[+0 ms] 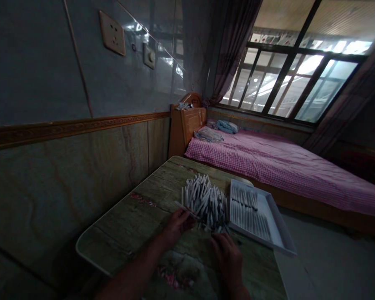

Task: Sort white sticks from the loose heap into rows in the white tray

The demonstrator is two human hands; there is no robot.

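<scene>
A heap of several white pen-like sticks (204, 199) lies on a small marbled table (134, 221). To its right a white tray (270, 225) holds rows of the same sticks. My left hand (176, 227) is at the near left edge of the heap, fingers pinched on one thin stick (186, 209) that points up and left. My right hand (226, 254) rests at the near edge of the heap, fingers curled down onto the sticks; what it holds is hidden in the dim light.
The table stands against a tiled wall (65, 166) on the left. Beyond it is a bed with a pink checked cover (268, 162) and a wooden headboard (187, 121). A barred window (293, 83) fills the back. Bare floor (331, 258) lies to the right.
</scene>
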